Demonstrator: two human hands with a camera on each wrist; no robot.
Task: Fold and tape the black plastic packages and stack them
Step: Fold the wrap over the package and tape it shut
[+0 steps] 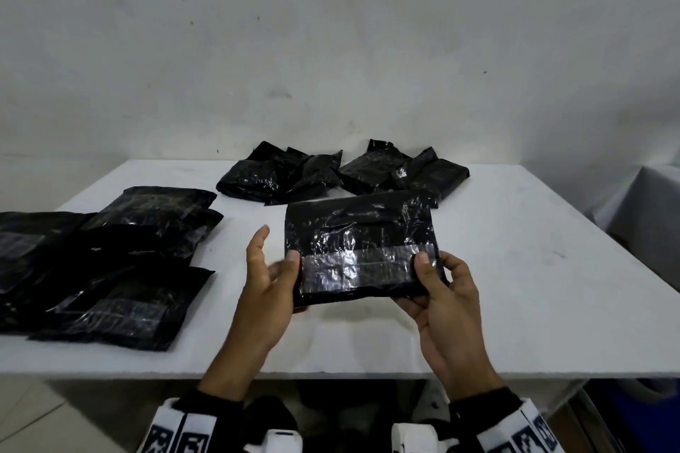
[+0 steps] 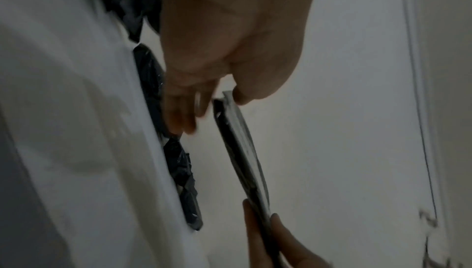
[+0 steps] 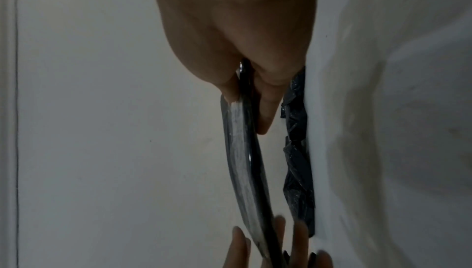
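I hold a folded black plastic package [image 1: 360,232] upright above the white table [image 1: 515,268]. A clear tape strip [image 1: 357,268] runs across its lower front. My right hand [image 1: 434,279] grips the package's right edge, thumb on the tape and fingers behind. My left hand [image 1: 279,257] has its thumb on the left edge. Its fingers are straight and blurred, and they stand off the back of the package [image 2: 242,151] in the left wrist view. The right wrist view shows the package [image 3: 245,151] edge-on, pinched by the right hand [image 3: 242,60].
Taped black packages [image 1: 110,268] lie overlapping at the table's left. Two loose heaps of crumpled black packages [image 1: 279,176] [image 1: 401,173] sit at the back by the wall. Another white-covered surface [image 1: 655,202] stands to the right.
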